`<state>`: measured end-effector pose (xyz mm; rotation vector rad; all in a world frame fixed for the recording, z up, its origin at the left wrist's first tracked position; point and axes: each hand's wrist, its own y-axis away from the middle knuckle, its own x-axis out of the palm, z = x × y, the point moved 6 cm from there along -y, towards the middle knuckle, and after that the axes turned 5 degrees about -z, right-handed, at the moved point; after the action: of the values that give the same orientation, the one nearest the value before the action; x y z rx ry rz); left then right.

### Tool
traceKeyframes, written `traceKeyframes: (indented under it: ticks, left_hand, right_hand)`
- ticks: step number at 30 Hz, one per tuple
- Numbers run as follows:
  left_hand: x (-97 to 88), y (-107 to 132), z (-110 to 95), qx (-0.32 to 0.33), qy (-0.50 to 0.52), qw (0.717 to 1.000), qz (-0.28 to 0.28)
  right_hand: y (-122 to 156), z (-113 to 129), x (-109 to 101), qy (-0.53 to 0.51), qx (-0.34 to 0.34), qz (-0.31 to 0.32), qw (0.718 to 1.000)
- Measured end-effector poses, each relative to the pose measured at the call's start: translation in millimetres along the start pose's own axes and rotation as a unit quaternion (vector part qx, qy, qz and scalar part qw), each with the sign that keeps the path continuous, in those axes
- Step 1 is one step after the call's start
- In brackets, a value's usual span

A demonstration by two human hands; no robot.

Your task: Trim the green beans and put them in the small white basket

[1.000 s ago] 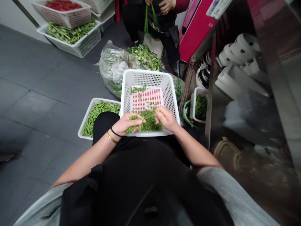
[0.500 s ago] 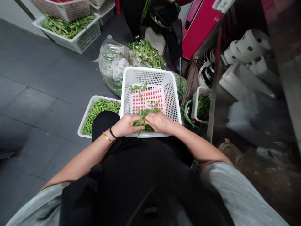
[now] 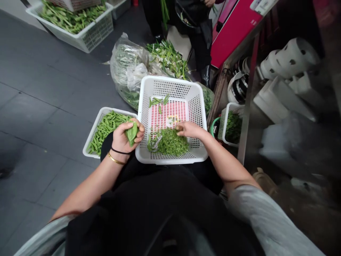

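My left hand point(image 3: 125, 138) is closed around a bunch of green pea pods point(image 3: 131, 132), held over the gap between two baskets. To its left lies a low white basket point(image 3: 93, 130) filled with pea pods. My right hand point(image 3: 188, 129) reaches into the tall white basket point(image 3: 198, 106) on my lap, fingers curled at the edge of a heap of thin green strings and trimmings point(image 3: 168, 142); whether it holds any I cannot make out. A few loose pods point(image 3: 157, 101) lie at the far end of that basket.
A clear plastic bag of greens point(image 3: 128, 73) and a pile of cut stalks point(image 3: 167, 57) lie on the grey floor ahead. Another person stands beyond them. A basket of pods point(image 3: 80, 25) sits far left. Metal shelving with white parts and a small basket of greens point(image 3: 232, 124) stands right.
My left hand has swung left with the pods, away from the right hand and toward the low basket. My right hand moved forward into the tall basket. The view tilted down slightly.
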<state>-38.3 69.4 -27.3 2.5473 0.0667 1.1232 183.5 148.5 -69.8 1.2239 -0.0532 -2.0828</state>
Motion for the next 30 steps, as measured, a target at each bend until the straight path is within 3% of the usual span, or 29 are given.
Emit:
traceKeyframes:
  ticks: [4,7,9,13,17,21,25,30]
  left_hand:
    - [-1.5,-2,18,-0.078,0.012,0.997,-0.001]
    - [1.9,0,24,-0.093,-0.028,0.995,0.015]
    - [2.7,1,22,-0.088,-0.057,0.994,0.017]
    - [-4.0,-4,19,-0.031,-0.158,0.986,-0.053]
    - [-2.1,-6,25,0.048,-0.263,0.956,-0.124]
    - [15.7,4,38,0.047,-0.227,0.969,-0.086]
    - [30.8,18,43,-0.006,-0.167,0.986,-0.029]
    - [38.0,31,45,-0.027,-0.195,0.980,0.007]
  right_hand:
    - [-81,10,0,0.136,0.056,-0.126,0.981]
    - [-125,13,21,0.163,0.102,-0.126,0.973]
    - [-131,12,27,0.169,0.119,-0.129,0.970]
    - [-89,24,18,0.119,0.072,-0.170,0.976]
    - [-6,69,10,0.033,-0.085,-0.198,0.976]
    - [60,102,10,-0.057,-0.189,-0.250,0.948]
    - [83,101,12,-0.216,-0.171,-0.235,0.932]
    - [103,120,5,-0.158,-0.243,-0.235,0.928]
